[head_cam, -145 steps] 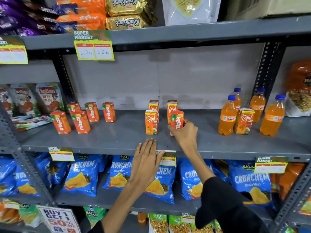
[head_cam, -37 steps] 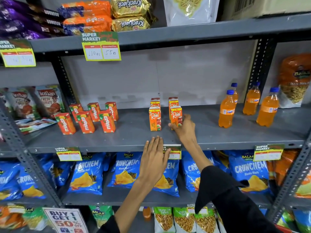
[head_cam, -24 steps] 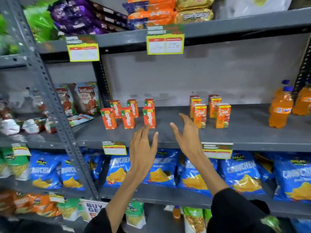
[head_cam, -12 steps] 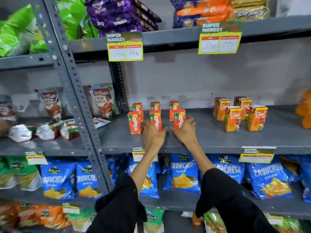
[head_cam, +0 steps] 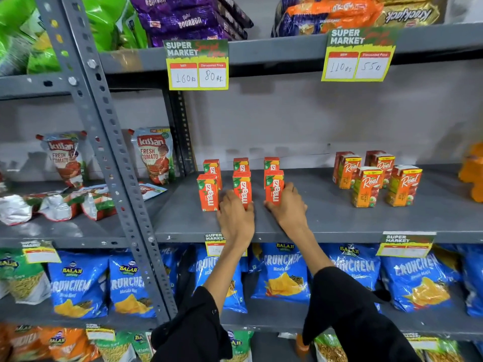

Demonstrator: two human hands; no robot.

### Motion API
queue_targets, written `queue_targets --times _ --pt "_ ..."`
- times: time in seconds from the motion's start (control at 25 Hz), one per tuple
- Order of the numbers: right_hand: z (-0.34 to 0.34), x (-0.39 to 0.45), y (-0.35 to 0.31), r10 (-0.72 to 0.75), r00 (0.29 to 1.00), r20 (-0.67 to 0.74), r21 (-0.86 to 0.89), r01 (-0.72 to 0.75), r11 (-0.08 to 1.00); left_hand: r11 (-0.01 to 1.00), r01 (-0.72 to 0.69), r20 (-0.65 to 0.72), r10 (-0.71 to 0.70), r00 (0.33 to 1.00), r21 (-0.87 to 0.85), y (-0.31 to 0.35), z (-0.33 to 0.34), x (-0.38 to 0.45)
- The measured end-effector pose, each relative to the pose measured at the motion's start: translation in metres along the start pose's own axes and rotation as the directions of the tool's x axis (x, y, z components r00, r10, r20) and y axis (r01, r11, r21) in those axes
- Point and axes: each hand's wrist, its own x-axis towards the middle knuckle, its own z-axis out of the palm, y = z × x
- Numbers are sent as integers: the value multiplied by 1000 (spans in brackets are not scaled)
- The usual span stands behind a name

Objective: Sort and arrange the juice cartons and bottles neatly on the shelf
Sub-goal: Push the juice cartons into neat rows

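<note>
- Grey metal shelf (head_cam: 339, 220) in a shop aisle, grey back wall, slotted upright (head_cam: 104, 142) on the left.
- Six Maaza cartons (head_cam: 241, 188) stand upright near the shelf's left end, two rows of three, front row nearer the edge.
- Left hand (head_cam: 235, 218) wraps the base of the front middle carton, fingers curled round it, holding it.
- Right hand (head_cam: 287, 207) grips the front right carton (head_cam: 274, 189) low down, thumb on its front, fingers on its right side.
- Front left carton (head_cam: 208, 193) stands free, just beside the left hand.
- Real cartons (head_cam: 376, 176) sit in a cluster well to the right on the same shelf, upright, untouched.
- Orange bottle (head_cam: 473, 176) shows at the far right edge, cut off and blurred.
- Price tags (head_cam: 197, 65) hang from the shelf above; more clip on the front lip of this one.
- Blue chip bags (head_cam: 283, 275) fill the shelf below; ketchup pouches (head_cam: 154, 155) sit in the left bay.
- Black sleeves (head_cam: 347, 309) on both arms.
</note>
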Motion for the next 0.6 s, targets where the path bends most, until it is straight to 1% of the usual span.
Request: queue_targets --times 0.08,0.28,0.36,0.4,0.48,0.52,0.6 --pt "3 4 6 15 1000 -10 -19 -15 1000 1000 2 19 -1 1000 -3 -1 8 3" --pt "4 4 8 17 1000 0 -16 -17 1000 1000 0 12 0 1000 2 0 7 3" --pt "3 3 7 25 1000 8 -9 -25 1000 1000 16 49 -15 999 -16 1 4 4" --pt "2 3 9 29 999 18 23 -30 999 999 37 75 -34 997 -38 3 2 4" --pt "-4 0 13 24 999 38 155 -29 987 993 80 95 -71 993 -91 8 -3 0" --pt "-11 -3 20 7 1000 30 221 -14 975 991 76 67 -69 995 -106 16 -5 -6" --pt "-27 -11 37 -44 999 -18 273 47 961 993 14 -54 -20 998 -120 36 -7 -23"
